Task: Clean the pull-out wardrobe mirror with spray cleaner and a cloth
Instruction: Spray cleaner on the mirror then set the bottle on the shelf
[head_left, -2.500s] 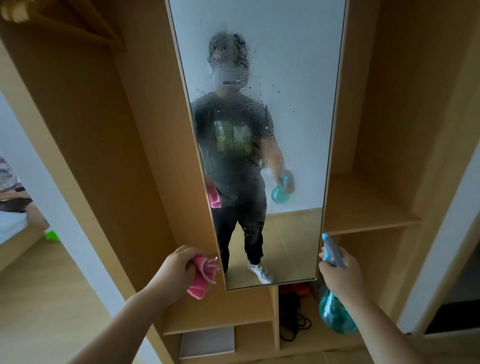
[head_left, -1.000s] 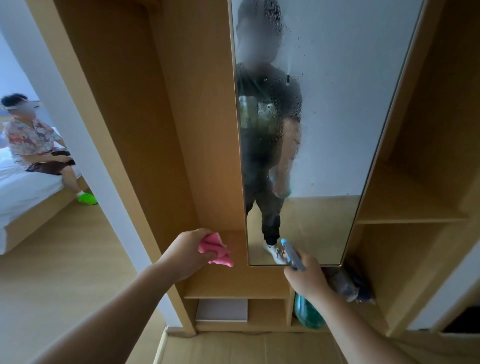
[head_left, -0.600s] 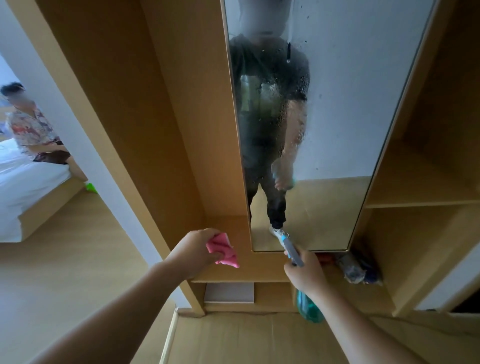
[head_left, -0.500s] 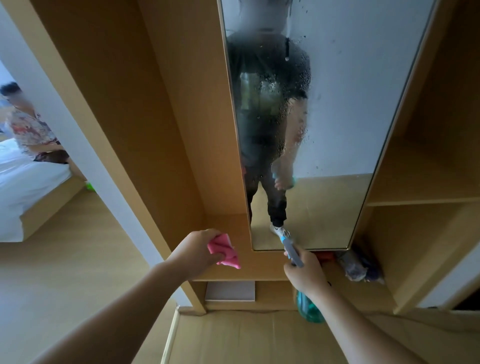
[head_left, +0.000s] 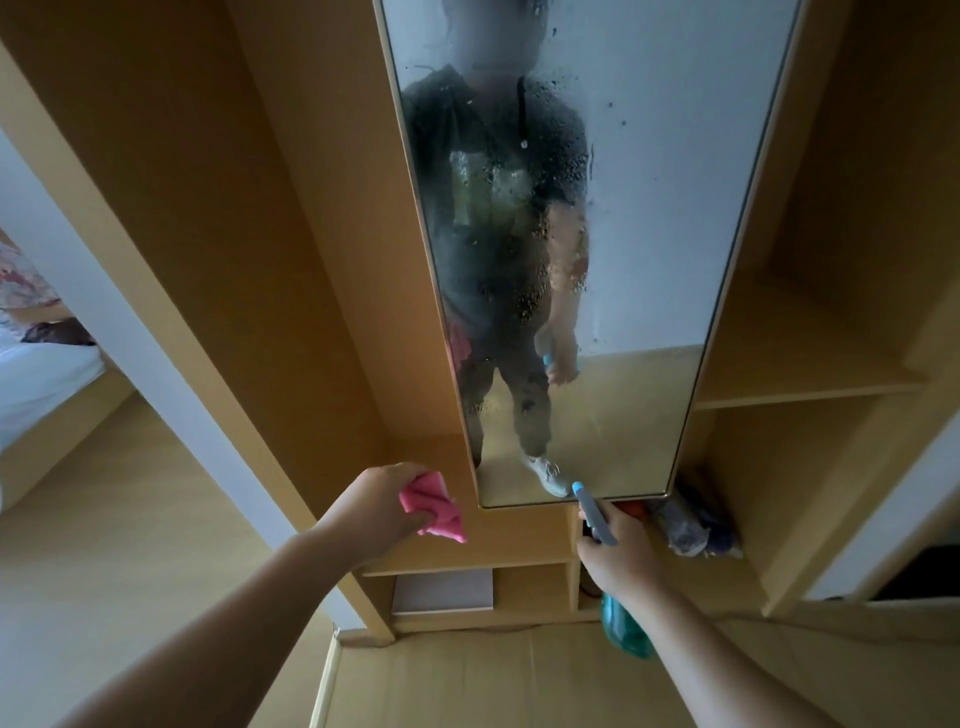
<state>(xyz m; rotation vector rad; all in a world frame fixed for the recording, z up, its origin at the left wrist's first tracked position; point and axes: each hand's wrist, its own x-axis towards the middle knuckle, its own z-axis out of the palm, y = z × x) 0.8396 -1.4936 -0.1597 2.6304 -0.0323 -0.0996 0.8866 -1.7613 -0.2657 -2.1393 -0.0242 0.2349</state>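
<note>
**Wet glass, cloth not yet on it**

The left hand (head_left: 382, 512) was closed around a bunched pink cloth (head_left: 434, 510), held just off the lower left corner of the mirror (head_left: 623, 218), at about eight o'clock from the glass and not touching it. The right hand (head_left: 621, 558) gripped the neck of a spray bottle (head_left: 623, 631); its blue nozzle (head_left: 589, 506) pointed up toward twelve o'clock, close under the mirror's bottom edge, while the teal body hung below the wrist at six o'clock. Whether a finger rested on the trigger could not be told, the hand covering it.

The tall mirror stood out from the wooden wardrobe (head_left: 291, 218), its middle and left clouded with droplets and a few runs.

The likely trouble was the liquid itself. Left unwiped, the runs would probably creep to the bottom edge and drip onto the shelf (head_left: 519, 535) and the bundled items (head_left: 696, 525) at four o'clock from the nozzle. A further squirt from that low angle would likely wet the wood rather than the glass. A small wadded cloth might only smear the film, and a hard wipe could swing the pulled-out panel.
</note>
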